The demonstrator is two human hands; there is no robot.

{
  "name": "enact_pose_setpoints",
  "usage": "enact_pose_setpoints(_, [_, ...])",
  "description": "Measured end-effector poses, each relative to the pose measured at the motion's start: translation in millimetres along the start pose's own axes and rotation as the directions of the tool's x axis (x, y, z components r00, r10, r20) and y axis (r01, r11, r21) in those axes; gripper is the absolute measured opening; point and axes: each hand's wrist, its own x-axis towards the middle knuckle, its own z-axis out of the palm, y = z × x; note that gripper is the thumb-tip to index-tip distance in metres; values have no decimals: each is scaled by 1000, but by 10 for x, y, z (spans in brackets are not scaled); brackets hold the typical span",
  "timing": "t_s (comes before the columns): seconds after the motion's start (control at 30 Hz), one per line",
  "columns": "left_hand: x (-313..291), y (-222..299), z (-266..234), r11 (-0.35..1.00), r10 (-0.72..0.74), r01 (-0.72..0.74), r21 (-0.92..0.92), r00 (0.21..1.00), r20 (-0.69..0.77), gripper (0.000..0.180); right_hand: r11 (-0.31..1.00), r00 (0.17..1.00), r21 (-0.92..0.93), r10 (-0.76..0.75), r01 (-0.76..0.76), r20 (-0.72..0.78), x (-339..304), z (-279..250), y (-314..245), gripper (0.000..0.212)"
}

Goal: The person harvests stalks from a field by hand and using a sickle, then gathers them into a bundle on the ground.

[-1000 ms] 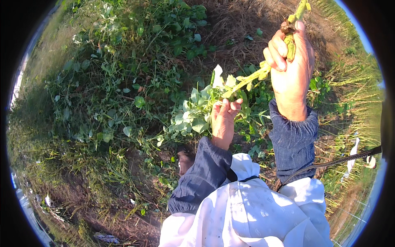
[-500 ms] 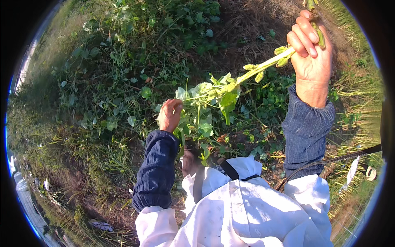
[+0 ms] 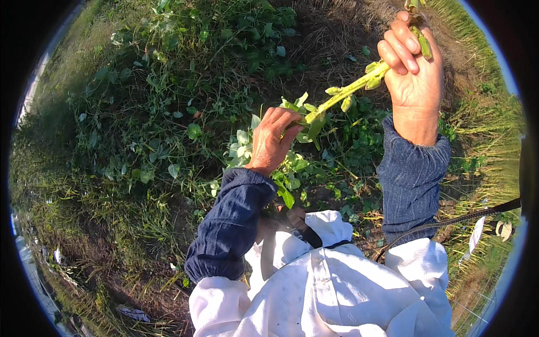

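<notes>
A pale green sesame stalk (image 3: 357, 84) with plump pods along it slants across in front of me. My right hand (image 3: 414, 76), raised at the upper right, is closed round the stalk's upper-right end, and pods poke out past the fingers. At the stalk's lower-left, leafy end, my left hand (image 3: 272, 139) has its fingers wrapped round the stems, thumb toward the pods. Broad green leaves (image 3: 241, 147) stick out around and below the left hand. What lies inside the left fingers is hidden.
Tangled green vines (image 3: 179, 112) cover the ground ahead and to the left. Dry brown straw (image 3: 337, 28) lies at the top, with yellowish grass (image 3: 488, 135) along the right. A dark strap (image 3: 466, 216) runs from the right edge to my white garment (image 3: 320, 286).
My left hand has moved right and up along the stalk, closer to the pods, and its leaves have bunched up. My right hand has shifted slightly left, still holding the stalk.
</notes>
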Motion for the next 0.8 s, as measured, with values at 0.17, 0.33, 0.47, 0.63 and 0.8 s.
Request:
enact_pose_setpoints(0.17, [-123,130,40,994,67,-48,95,978,-199,20,977,985,-176,-137,117,-104,54,-152,-65,17])
enact_pose_setpoints(0.33, [-394,170,77,936,187,-166,310,982,-37,25,985,982,-141,-119,99,-147,153,-357,-52,18])
enact_pose_setpoints(0.47, [-564,23,-136,897,172,-168,409,985,28,26,1000,990,-3,23,-24,-143,147,-380,67,20])
enact_pose_setpoints(0.63, [-579,-12,-415,925,73,-78,372,997,29,15,995,984,17,96,-95,-151,90,-354,129,22])
enact_pose_setpoints(0.8, [-590,-38,-381,921,-67,125,370,984,-166,7,992,982,62,115,-107,-148,68,-154,233,22])
